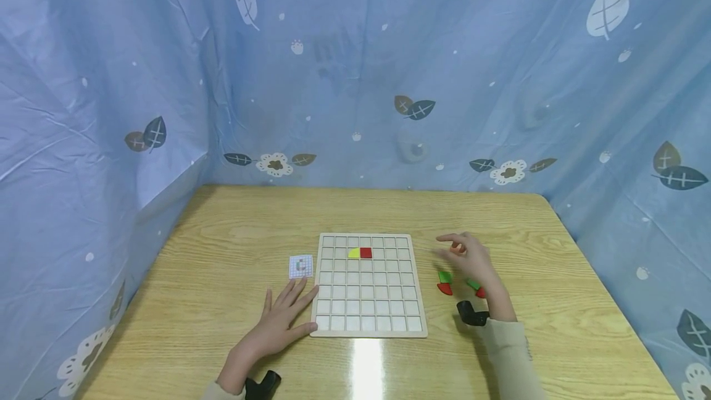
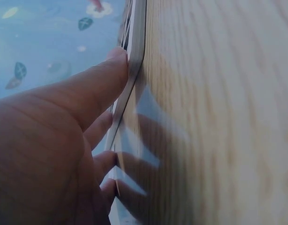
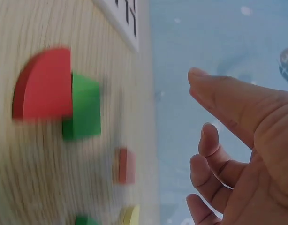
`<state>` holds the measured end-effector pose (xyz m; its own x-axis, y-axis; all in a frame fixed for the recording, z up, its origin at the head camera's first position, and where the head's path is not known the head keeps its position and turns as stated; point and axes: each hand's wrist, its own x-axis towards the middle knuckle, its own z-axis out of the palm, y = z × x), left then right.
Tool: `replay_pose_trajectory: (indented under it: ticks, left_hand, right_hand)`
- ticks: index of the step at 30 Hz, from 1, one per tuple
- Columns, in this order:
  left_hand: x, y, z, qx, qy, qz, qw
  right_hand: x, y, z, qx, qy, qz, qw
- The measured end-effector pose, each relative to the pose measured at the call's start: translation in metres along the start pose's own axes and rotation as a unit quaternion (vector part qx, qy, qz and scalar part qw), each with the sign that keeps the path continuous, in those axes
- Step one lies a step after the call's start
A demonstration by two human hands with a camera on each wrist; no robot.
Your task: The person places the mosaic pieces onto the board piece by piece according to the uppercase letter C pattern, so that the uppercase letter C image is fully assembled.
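A pale wooden grid board [image 1: 367,278] lies on the table. In its second row from the far side, a yellow piece [image 1: 355,254] and a red square piece [image 1: 366,253] sit side by side. My left hand [image 1: 280,320] is spread flat, its thumb [image 2: 104,70] and fingertips touching the board's left edge. Right of the board, my right hand [image 1: 472,261] is raised over loose pieces, fingers loosely bent and nothing between them. Below it lie a red quarter-round piece [image 3: 45,86] against a green piece [image 3: 85,110], another small red piece [image 3: 124,166] and a yellow one [image 3: 131,216].
A small card [image 1: 300,266] with a printed grid and coloured pattern lies left of the board, just beyond my left fingertips. Black camera mounts [image 1: 472,313] are strapped to my wrists. Blue patterned cloth [image 1: 355,79] hangs behind and beside the wooden table [image 1: 250,215].
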<state>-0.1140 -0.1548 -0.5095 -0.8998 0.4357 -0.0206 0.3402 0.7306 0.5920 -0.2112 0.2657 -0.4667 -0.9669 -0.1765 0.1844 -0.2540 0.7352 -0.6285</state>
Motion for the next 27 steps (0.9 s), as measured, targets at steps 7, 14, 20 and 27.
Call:
replay_pose_trajectory:
  ticks: [7, 14, 20, 27]
  left_hand:
    - [0.0, -0.001, 0.001, 0.004, 0.001, 0.001, 1.0]
    - [0.0, 0.0, 0.001, 0.01, 0.008, 0.002, 0.9999]
    - [0.0, 0.001, -0.001, 0.001, 0.0, -0.001, 1.0]
    - [0.001, 0.001, -0.002, 0.007, -0.013, -0.008, 0.9999]
  right_hand:
    - [-0.006, 0.017, -0.012, -0.025, 0.002, 0.002, 0.9997]
    - [-0.013, 0.033, -0.023, -0.061, -0.018, 0.036, 0.9973]
    - [-0.017, 0.047, -0.031, -0.052, -0.029, 0.031, 0.9978]
    - [-0.015, 0.066, -0.04, -0.038, -0.032, -0.021, 0.9985]
